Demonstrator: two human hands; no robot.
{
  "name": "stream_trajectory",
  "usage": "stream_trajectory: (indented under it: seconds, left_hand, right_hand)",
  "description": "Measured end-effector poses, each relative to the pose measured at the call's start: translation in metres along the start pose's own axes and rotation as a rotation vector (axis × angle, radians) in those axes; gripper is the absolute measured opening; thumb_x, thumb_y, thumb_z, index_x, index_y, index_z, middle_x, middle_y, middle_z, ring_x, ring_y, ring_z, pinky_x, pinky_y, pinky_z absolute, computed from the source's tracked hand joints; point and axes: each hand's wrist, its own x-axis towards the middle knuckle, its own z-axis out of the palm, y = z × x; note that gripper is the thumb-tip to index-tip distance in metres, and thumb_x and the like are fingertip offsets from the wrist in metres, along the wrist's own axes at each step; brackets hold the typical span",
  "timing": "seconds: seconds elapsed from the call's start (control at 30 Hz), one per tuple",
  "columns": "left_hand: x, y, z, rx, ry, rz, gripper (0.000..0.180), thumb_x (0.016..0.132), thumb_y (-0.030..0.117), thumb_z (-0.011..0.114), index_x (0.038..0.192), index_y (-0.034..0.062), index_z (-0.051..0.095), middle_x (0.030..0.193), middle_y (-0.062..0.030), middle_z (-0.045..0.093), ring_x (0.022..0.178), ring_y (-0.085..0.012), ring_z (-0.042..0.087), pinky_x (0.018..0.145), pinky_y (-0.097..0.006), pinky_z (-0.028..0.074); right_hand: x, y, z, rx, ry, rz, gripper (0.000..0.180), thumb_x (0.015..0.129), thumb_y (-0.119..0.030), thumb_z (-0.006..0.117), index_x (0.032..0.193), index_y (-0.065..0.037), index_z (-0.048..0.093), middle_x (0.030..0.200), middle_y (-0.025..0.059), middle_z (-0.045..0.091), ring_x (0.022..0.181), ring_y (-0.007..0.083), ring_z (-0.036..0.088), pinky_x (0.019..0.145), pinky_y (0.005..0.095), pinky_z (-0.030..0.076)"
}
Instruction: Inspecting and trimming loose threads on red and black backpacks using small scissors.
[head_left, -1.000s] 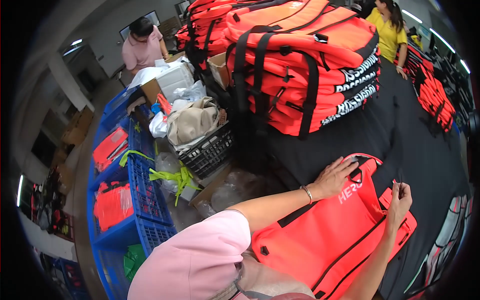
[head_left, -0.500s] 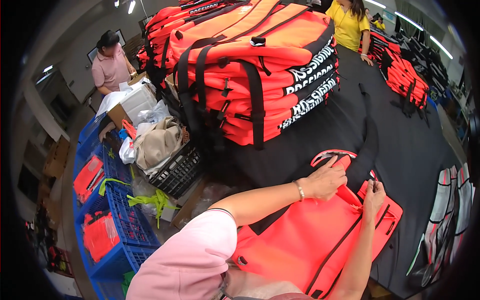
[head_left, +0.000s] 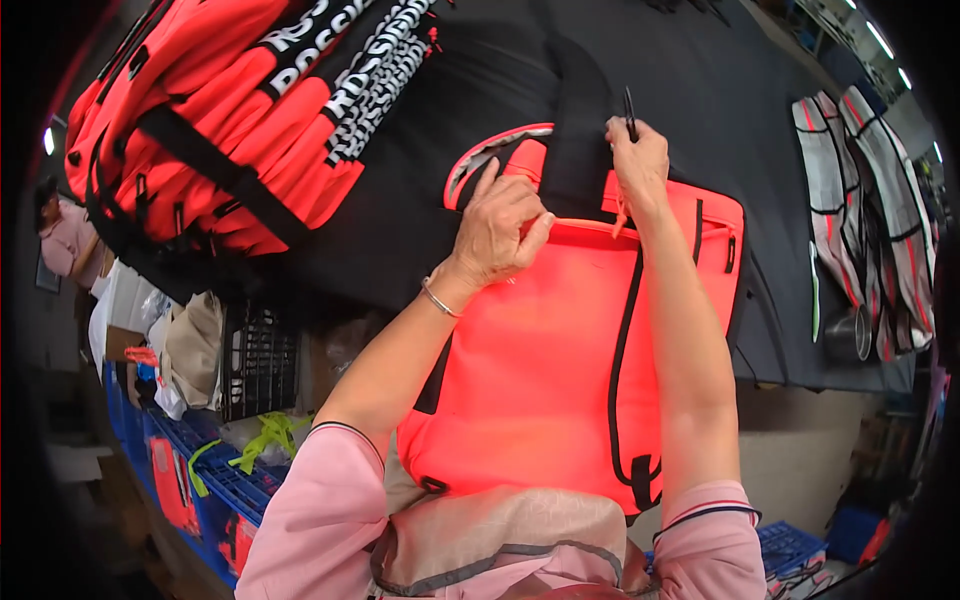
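Observation:
A bright orange-red backpack with black trim lies in front of me, its lower end close to my body. My left hand is at its top edge, fingers bent against the fabric, seemingly gripping it; the thumb lies along the opening. Beside that hand, a curved flap with red edging and a pale lining stands up. My right hand is closed round a slim dark pointed tool, its tip upward; the exact kind is unclear. An orange zip pull hangs just below this hand.
Several similar backpacks are stacked at the left on the black-covered table. Grey strips with red and black trim and a clear cup lie at the right. A black crate and blue baskets stand lower left.
My view has swung right and down, so the stack now appears farther left. My right hand has risen from the backpack's top edge, with the dark tool pointing up. The left stays at the opening.

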Motion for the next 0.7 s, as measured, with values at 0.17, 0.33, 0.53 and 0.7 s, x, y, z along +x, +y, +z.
stream_trajectory:
  seconds: [0.17, 0.33, 0.53, 0.7]
  left_hand:
    - [-0.002, 0.018, 0.006, 0.105, -0.104, 0.046, 0.02, 0.084, 0.027, 0.067, 0.094, 0.0111, 0.073, 0.095, 0.001, 0.069, 0.11, -0.0239, 0.055, 0.117, -0.052, 0.015]
    - [-0.011, 0.031, -0.004, 0.044, -0.288, 0.043, 0.02, 0.08, 0.028, 0.072, 0.092, 0.0124, 0.074, 0.089, 0.0022, 0.067, 0.106, -0.0213, 0.055, 0.117, -0.055, 0.011]
    - [-0.01, 0.03, 0.0, 0.041, -0.266, 0.029, 0.015, 0.08, 0.027, 0.072, 0.083, 0.0122, 0.074, 0.085, 0.0027, 0.067, 0.107, -0.0216, 0.055, 0.117, -0.054, 0.009]
    - [-0.009, 0.033, 0.016, 0.301, -0.204, 0.01, 0.029, 0.083, 0.031, 0.069, 0.098, 0.0055, 0.065, 0.108, -0.0104, 0.065, 0.109, -0.0267, 0.056, 0.116, -0.055, 0.018]
  right_hand:
    - [0.009, 0.009, -0.014, -0.065, 0.032, 0.12, 0.042, 0.086, -0.039, 0.066, 0.095, 0.002, 0.072, 0.085, 0.0145, 0.073, 0.087, 0.0262, 0.071, 0.082, 0.0378, 0.051]
    - [0.015, 0.02, -0.009, -0.054, -0.11, 0.207, 0.042, 0.084, -0.039, 0.069, 0.092, 0.002, 0.073, 0.084, 0.0146, 0.071, 0.086, 0.0257, 0.069, 0.081, 0.0362, 0.051]
    - [0.017, 0.03, -0.001, 0.143, -0.118, 0.178, 0.028, 0.086, -0.029, 0.07, 0.087, -0.001, 0.068, 0.076, 0.0033, 0.062, 0.067, 0.0126, 0.053, 0.065, 0.0293, 0.042]
    - [0.019, 0.035, -0.003, 0.175, -0.101, 0.169, 0.034, 0.086, -0.029, 0.07, 0.099, 0.002, 0.071, 0.083, 0.0077, 0.068, 0.078, 0.0162, 0.062, 0.076, 0.0327, 0.048]
